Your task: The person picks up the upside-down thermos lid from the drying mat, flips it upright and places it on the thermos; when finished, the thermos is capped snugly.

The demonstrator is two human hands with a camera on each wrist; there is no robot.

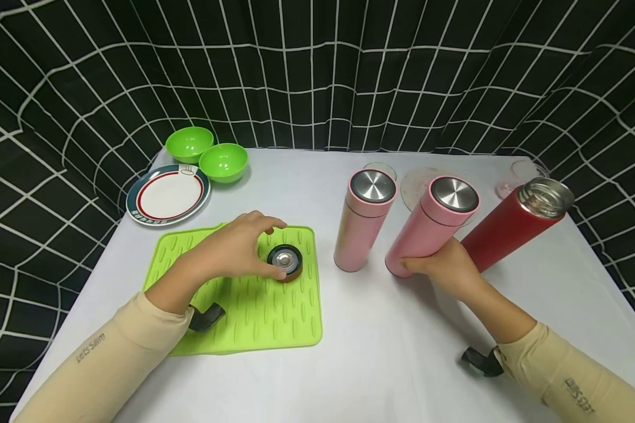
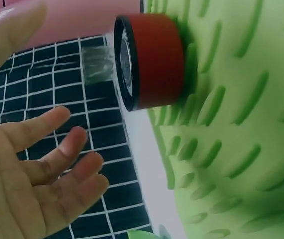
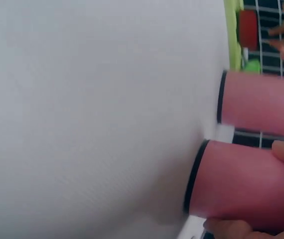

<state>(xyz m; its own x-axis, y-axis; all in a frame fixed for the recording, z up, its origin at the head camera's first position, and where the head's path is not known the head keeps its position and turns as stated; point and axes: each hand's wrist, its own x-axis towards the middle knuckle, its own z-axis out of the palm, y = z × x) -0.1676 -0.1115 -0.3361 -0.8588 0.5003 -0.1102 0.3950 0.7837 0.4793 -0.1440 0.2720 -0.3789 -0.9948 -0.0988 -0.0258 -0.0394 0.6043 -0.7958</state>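
A red lid [image 2: 157, 60] with a black rim sits on a lime-green ribbed mat [image 1: 291, 317], its metallic inner side up. Around it, thumb and fingers spread apart, hovers my left hand [image 1: 240, 249]; in the left wrist view a gap shows between the fingers and the lid. My right hand [image 1: 447, 267] grips the lower part of a pink thermos [image 1: 420, 235] with a steel-topped cap, thumb on one side and fingers on the other. A second pink thermos [image 1: 361, 229] stands just left of it. On its right, a red thermos [image 1: 513, 226] stands with its mouth uncovered.
Two green bowls [image 1: 224, 163] and a white plate [image 1: 170, 197] with a dark rim are at the back left. Behind the thermoses are clear glassware and a clear pinkish dish [image 1: 410, 182]. A black grid-patterned cloth [image 1: 317, 76] surrounds the white table [image 1: 360, 364].
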